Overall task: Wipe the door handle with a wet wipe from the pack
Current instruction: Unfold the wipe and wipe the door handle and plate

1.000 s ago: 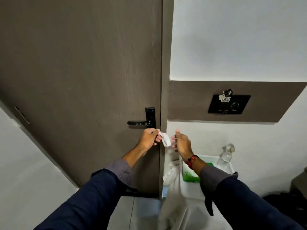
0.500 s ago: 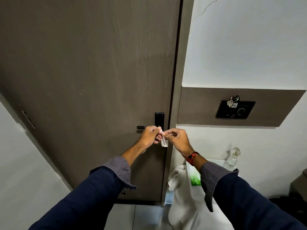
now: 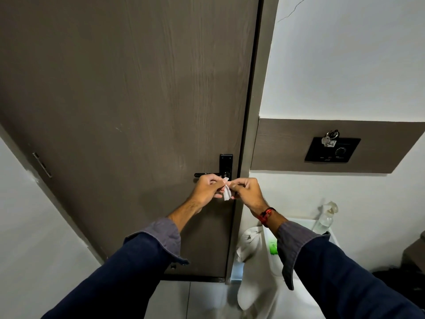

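A small folded white wet wipe (image 3: 226, 195) is pinched between my left hand (image 3: 208, 189) and my right hand (image 3: 248, 191), both held just below and in front of the black door handle (image 3: 205, 174). The handle's lever points left from its black plate (image 3: 225, 165) on the brown door (image 3: 128, 111); my left hand covers the lever's inner end. The green wipe pack (image 3: 272, 247) lies on a white shelf (image 3: 322, 226) at the lower right, mostly hidden by my right sleeve.
A clear spray bottle (image 3: 326, 217) stands on the shelf by the wall. A white cloth (image 3: 249, 249) hangs over the shelf's left edge. A black wall panel (image 3: 332, 150) with keys (image 3: 330, 138) hanging on it sits to the right of the door frame.
My right hand has come over to the left hand and taken hold of the wipe too. Both hands have risen closer to the handle. The view has shifted left and up.
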A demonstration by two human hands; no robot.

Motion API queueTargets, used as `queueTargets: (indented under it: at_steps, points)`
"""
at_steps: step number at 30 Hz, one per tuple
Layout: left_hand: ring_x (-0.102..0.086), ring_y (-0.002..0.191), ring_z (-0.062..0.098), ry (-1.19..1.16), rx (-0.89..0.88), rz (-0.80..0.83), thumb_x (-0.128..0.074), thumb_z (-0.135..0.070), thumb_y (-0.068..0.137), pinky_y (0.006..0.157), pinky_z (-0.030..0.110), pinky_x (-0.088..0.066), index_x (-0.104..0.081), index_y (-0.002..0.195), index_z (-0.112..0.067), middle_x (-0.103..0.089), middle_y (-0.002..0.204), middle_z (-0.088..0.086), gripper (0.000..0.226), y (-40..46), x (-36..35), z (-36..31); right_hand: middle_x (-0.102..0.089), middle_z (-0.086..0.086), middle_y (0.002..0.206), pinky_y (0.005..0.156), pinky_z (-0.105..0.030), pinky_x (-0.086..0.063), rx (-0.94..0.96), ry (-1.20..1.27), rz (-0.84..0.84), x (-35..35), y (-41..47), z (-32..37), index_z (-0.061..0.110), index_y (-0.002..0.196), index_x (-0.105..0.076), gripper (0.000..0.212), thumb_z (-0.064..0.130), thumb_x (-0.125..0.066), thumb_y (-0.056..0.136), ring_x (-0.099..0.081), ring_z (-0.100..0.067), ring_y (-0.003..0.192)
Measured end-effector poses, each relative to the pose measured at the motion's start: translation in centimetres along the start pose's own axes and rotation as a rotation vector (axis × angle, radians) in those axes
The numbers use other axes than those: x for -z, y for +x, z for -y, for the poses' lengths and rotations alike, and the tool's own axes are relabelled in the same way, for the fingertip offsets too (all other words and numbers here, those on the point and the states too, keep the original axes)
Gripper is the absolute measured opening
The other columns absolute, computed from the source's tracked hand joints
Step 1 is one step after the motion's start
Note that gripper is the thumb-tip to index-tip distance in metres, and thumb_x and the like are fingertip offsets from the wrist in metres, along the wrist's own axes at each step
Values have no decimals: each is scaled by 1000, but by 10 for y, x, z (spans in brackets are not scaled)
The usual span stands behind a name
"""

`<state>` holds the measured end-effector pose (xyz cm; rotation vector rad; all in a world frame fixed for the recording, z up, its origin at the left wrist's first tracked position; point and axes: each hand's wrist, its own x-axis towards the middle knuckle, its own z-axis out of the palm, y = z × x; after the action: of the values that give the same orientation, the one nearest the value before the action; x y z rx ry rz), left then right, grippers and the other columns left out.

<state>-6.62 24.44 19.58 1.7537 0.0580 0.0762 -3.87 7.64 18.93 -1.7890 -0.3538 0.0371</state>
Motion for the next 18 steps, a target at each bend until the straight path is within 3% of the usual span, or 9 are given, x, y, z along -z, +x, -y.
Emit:
queueTargets:
  at_steps: [3,7,10,12,15,18]
  points:
    - [-75,82,14,7,1,1,-58,-11,102,72,28,-65,-67,109,-1,-74,98,10,15,2,1,1,-78,-24,99,69,-23,-63,-9,15,6,-2,2,0,-11,109,-77,20,-1,-61,102,-75,-19,77]
    - [-75,85,15,3,32,30,-55,-11,104,69,27,-65,-65,108,-4,-73,101,8,13,6,3,0,-77,-27,98,60,-18,-60,-25,8,-35,0,7,0,-11,106,-77,19,0,-61,102,-73,-16,70]
    - [-73,84,16,69,51,27,-57,-11,103,64,26,-64,-65,97,-11,-72,98,8,10,12,8,-3,-77,-27,100,65,-30,-60,-50,5,-82,4,13,-2,-10,104,-77,17,-1,-63,100,-73,-28,83]
    - [-72,77,16,196,36,44,-61,-9,99,61,28,-62,-63,88,-13,-71,88,6,12,16,13,-6,-77,-24,102,72,-36,-60,-47,-66,-84,7,19,-2,-9,102,-76,16,-1,-63,100,-73,-31,92]
    - [-66,61,9,538,-55,136,-71,-1,85,53,23,-55,-62,76,-13,-68,70,-1,18,24,27,-18,-75,-19,102,76,-37,-58,-5,-283,73,11,26,5,-2,100,-74,14,6,-62,102,-69,-26,94]
    - [-60,63,10,732,-66,218,-73,1,78,56,28,-52,-63,80,-14,-64,72,-2,18,44,35,-32,-74,-13,93,75,-32,-53,42,-483,216,15,43,9,11,90,-71,15,7,-62,101,-67,-23,87]
